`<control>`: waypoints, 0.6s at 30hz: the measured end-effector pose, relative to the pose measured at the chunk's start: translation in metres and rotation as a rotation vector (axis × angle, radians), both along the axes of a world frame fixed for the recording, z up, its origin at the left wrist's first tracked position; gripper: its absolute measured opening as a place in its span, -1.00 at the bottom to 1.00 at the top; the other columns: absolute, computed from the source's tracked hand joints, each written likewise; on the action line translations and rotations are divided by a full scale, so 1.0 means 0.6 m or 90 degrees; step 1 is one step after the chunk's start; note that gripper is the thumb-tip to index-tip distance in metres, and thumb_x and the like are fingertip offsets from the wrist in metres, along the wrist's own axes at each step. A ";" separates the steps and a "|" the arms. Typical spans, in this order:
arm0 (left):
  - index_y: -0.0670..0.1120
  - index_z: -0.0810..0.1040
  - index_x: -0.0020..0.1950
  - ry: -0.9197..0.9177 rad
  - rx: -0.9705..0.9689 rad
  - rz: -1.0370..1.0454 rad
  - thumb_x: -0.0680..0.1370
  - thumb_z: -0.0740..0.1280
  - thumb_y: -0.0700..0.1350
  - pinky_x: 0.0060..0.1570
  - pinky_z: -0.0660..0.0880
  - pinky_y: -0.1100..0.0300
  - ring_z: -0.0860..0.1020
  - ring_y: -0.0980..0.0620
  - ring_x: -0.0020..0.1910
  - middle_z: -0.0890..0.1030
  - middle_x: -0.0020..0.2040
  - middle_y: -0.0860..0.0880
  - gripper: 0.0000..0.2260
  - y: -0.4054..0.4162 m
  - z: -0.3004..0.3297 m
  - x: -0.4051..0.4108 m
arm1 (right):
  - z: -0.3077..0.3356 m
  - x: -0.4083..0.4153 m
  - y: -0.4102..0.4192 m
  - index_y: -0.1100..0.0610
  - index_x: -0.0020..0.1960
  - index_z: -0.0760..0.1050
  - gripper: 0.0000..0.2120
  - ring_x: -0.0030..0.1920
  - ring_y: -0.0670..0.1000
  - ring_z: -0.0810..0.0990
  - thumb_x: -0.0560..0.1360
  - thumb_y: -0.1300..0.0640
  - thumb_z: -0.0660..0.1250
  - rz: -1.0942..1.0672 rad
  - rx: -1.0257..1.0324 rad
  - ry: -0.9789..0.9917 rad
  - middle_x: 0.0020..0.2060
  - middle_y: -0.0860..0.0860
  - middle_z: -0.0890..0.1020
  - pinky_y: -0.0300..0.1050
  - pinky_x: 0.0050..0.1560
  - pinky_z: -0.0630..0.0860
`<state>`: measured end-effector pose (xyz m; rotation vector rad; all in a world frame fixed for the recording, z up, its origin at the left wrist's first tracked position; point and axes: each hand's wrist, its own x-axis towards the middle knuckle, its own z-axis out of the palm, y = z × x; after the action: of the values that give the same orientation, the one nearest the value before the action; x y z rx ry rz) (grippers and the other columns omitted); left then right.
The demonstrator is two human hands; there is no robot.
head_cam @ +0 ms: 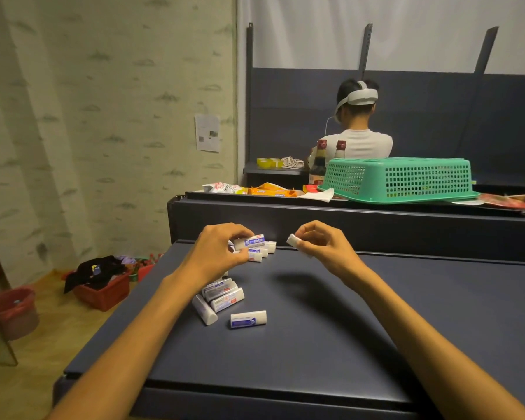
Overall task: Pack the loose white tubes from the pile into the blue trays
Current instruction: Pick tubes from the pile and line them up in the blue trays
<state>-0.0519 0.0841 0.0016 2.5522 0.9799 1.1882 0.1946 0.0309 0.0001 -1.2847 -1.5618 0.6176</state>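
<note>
1. Over the far edge of the dark blue table (346, 313), my left hand (217, 253) pinches a white tube with a blue label (250, 241), fingers curled round its near end, just above a short row of tubes (262, 251) lying side by side.
2. My right hand (322, 244) is clamped on another white tube (294, 241), end-on to the camera, held clear of the table and apart from the left hand.
3. Nearer me, under the left wrist, the loose pile (220, 294) lies in a small heap, with one stray tube (248, 319) just beside it.
4. To do this step well, I would lay the left tube parallel to the row, label up, touching its neighbour, then bring the right tube in beside it.
5. I cannot make out a blue tray under the row; it may blend with the table, so I would check before setting down.
6. Beyond the table, a green mesh basket (399, 180) sits upside down on the shelf; its contents are hidden. A red crate (103, 294) on the floor holds dark clothing.
</note>
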 end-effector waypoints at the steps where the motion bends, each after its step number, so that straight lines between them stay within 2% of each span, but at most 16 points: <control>1: -0.07 0.63 0.14 0.000 0.001 -0.001 0.41 0.52 -0.11 -0.14 0.53 0.38 0.60 0.13 -0.08 0.67 0.02 0.00 -0.69 0.000 0.000 0.001 | 0.000 0.002 -0.001 0.05 0.07 0.56 -0.87 -0.10 -0.01 0.64 0.52 0.16 0.39 0.008 0.005 -0.019 -0.08 0.01 0.67 -0.17 -0.12 0.59; 4: -0.07 0.64 0.14 0.000 0.003 -0.002 0.41 0.51 -0.12 -0.13 0.52 0.38 0.60 0.14 -0.08 0.67 0.02 0.00 -0.69 0.003 -0.003 0.003 | -0.002 0.006 -0.004 0.05 0.12 0.57 -0.85 -0.14 0.04 0.63 0.56 0.17 0.34 0.034 0.013 -0.052 -0.08 0.02 0.68 -0.13 -0.18 0.61; 7: -0.07 0.63 0.15 0.002 0.001 0.000 0.42 0.50 -0.13 -0.10 0.55 0.35 0.60 0.13 -0.07 0.67 0.03 0.00 -0.69 0.007 -0.006 0.006 | -0.001 0.005 -0.006 0.07 0.13 0.59 -0.83 -0.19 -0.01 0.63 0.57 0.17 0.32 0.045 0.022 -0.072 -0.06 0.01 0.67 -0.16 -0.22 0.59; 13: -0.09 0.63 0.13 0.018 0.011 0.005 0.42 0.49 -0.18 -0.11 0.55 0.35 0.59 0.12 -0.09 0.66 0.02 -0.02 -0.71 0.011 -0.013 0.007 | 0.000 0.006 -0.007 0.14 0.07 0.63 -0.80 -0.21 0.05 0.66 0.45 0.23 0.45 0.072 -0.017 -0.022 -0.11 0.06 0.69 -0.10 -0.16 0.63; 16: -0.08 0.63 0.10 0.030 0.044 0.012 0.42 0.48 -0.17 -0.10 0.56 0.30 0.57 0.11 -0.11 0.64 0.00 -0.01 -0.74 0.011 -0.013 0.009 | 0.001 0.010 -0.010 0.11 0.06 0.58 -0.77 -0.20 0.05 0.68 0.43 0.28 0.47 0.064 -0.035 -0.047 -0.14 0.08 0.68 -0.15 -0.16 0.63; 18: -0.06 0.63 0.10 0.044 0.066 0.019 0.42 0.47 -0.15 -0.07 0.58 0.23 0.57 0.11 -0.08 0.63 0.01 0.00 -0.75 0.009 -0.015 0.010 | 0.000 0.016 -0.013 0.03 0.05 0.53 -0.71 -0.14 -0.03 0.68 0.41 0.28 0.49 0.030 -0.022 -0.110 -0.09 0.02 0.67 -0.24 -0.14 0.61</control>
<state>-0.0457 0.0896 -0.0071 2.6852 1.0003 1.1954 0.2043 0.0231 0.0000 -1.3610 -1.7326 0.5779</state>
